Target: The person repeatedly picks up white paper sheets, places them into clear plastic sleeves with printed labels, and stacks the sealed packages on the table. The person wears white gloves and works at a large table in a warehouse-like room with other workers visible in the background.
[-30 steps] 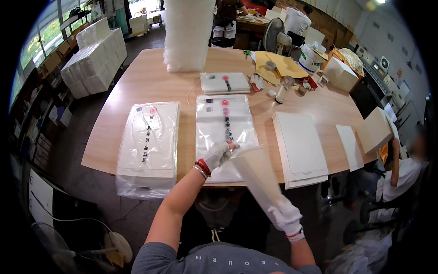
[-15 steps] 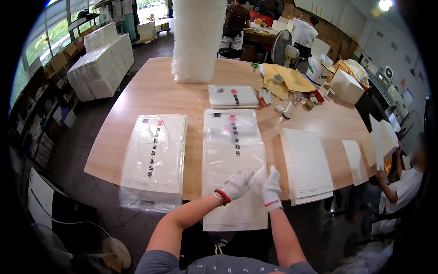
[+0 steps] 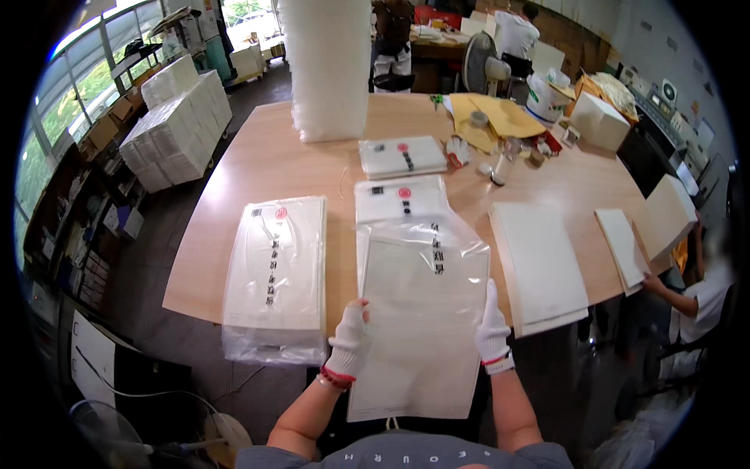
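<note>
A white paper stack [image 3: 414, 356] sits partly inside a clear plastic bag [image 3: 461, 234] with black print and a red round mark. Its near end juts out past the table edge, close to my body. My left hand [image 3: 349, 341], in a white knitted glove with fingertips showing, grips the stack's left edge. On the opposite edge my gloved right hand [image 3: 493, 334] is closed, thumb pointing away from me. Left of these lies a filled bag of paper [image 3: 275, 266], its loose plastic end hanging over the edge. Another stack of white sheets [image 3: 539, 262] lies to the right.
Folded printed bags [image 3: 401, 156] lie beyond my work, before a tall column of white plastic [image 3: 328, 70]. Tape, a spare glove and brown envelopes [image 3: 500, 117] clutter the back right. At the far right a person's hand [image 3: 652, 283] touches a narrow white stack [image 3: 621, 246].
My hands have moved apart to the paper stack's two side edges. The stack has shifted right and toward me, pulling the bag's plastic askew. The co-worker's hand has lowered to the narrow stack.
</note>
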